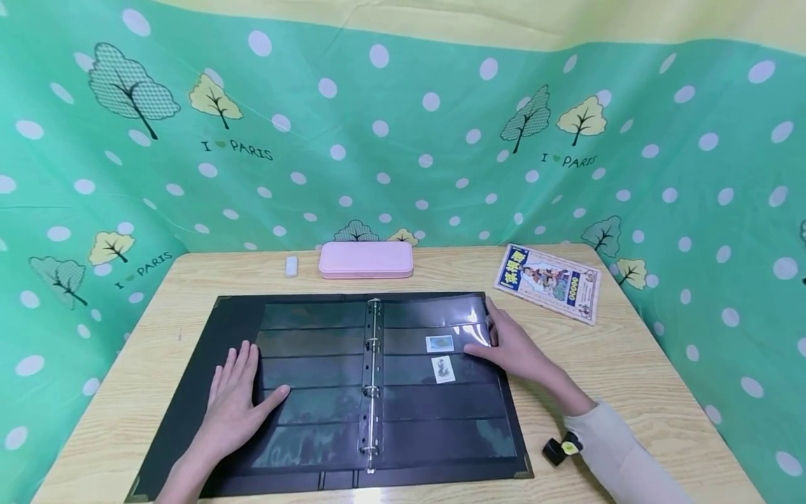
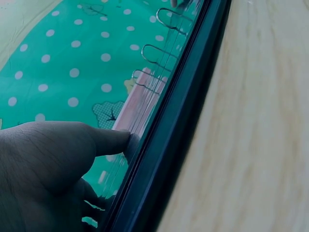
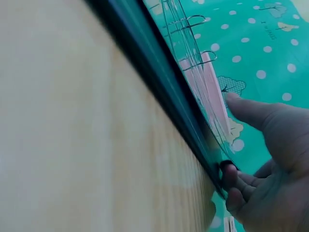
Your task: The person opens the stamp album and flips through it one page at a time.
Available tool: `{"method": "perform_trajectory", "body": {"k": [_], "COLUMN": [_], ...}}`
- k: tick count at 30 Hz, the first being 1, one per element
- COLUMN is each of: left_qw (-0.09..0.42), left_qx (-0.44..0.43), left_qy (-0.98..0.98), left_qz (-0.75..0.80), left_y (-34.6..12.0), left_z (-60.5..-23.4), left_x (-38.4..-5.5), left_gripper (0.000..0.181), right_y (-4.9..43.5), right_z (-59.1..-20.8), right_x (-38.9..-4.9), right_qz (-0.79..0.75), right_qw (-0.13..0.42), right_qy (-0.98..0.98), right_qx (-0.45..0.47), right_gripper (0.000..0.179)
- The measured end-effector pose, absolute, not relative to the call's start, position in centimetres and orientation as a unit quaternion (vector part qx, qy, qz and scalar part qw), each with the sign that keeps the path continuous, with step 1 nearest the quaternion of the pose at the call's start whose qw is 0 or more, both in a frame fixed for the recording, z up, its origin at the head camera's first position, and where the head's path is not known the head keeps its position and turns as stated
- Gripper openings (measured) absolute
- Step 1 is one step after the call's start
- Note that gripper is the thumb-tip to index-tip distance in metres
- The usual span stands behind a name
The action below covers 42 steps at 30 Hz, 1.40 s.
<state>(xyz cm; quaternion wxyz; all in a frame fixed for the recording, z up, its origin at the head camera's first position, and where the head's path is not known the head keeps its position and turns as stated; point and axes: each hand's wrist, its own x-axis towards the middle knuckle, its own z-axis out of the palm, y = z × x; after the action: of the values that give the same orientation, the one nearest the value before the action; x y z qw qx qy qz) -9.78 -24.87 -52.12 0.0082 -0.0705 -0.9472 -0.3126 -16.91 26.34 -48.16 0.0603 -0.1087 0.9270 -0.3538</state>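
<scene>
A black ring-binder stamp album point(image 1: 233, 315) lies spread on the table, its black pocket pages held by metal rings point(image 1: 373, 390). Two small stamps sit on the right-hand page point(image 1: 441, 441): a blue and green one point(image 1: 439, 344) and, just below, a pale one with a grey figure point(image 1: 443, 369). My left hand point(image 1: 236, 402) rests on the left side, fingers straight, thumb out over the left page point(image 1: 308, 406). At the upper right edge, my right hand point(image 1: 519, 350) has its fingers curled round the page border, as the right wrist view shows; its thumb reaches over the page.
A pink pencil case point(image 1: 366, 260) and a small white block point(image 1: 292, 266) lie behind the album. A colourful booklet point(image 1: 549, 282) is at the back right. By the right sleeve point(image 1: 620, 448) sits a small black and yellow object point(image 1: 562, 449). A green dotted curtain point(image 1: 403, 175) surrounds the table.
</scene>
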Motion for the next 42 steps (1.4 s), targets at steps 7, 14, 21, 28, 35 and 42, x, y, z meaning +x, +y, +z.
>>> {"method": "perform_trajectory", "body": {"k": [7, 14, 21, 28, 35, 42], "left_qw": [-0.031, -0.032, -0.042, -0.009, -0.027, 0.035], "left_qx": [-0.050, -0.048, -0.047, -0.060, -0.040, -0.075], "left_qy": [-0.948, -0.947, -0.946, -0.940, -0.939, -0.932], "left_qz": [-0.313, -0.315, -0.317, -0.336, -0.341, -0.352], "left_y": [-24.5, -24.4, -24.4, -24.5, -23.0, -20.2], "left_z": [-50.8, -50.5, -50.5, -50.8, -48.1, -46.6], "left_x": [-9.8, -9.7, -9.9, -10.1, -9.9, -8.8], "left_gripper": [0.116, 0.118, 0.117, 0.108, 0.093, 0.077], "right_y": [27.4, 28.2, 28.8, 28.9, 27.9, 26.2], "right_z": [-47.6, -47.4, -47.1, -46.7, -45.5, -44.5], "right_x": [-15.2, -13.1, -11.2, -9.4, -8.3, -7.8], "right_qz": [-0.434, -0.450, -0.467, -0.478, -0.483, -0.509], "right_qw": [0.097, 0.123, 0.120, 0.074, 0.022, 0.002], "right_qy": [0.889, 0.878, 0.867, 0.860, 0.853, 0.820], "right_qx": [-0.105, -0.102, -0.125, -0.163, -0.199, -0.262], "right_gripper": [0.088, 0.081, 0.075, 0.069, 0.061, 0.064]}}
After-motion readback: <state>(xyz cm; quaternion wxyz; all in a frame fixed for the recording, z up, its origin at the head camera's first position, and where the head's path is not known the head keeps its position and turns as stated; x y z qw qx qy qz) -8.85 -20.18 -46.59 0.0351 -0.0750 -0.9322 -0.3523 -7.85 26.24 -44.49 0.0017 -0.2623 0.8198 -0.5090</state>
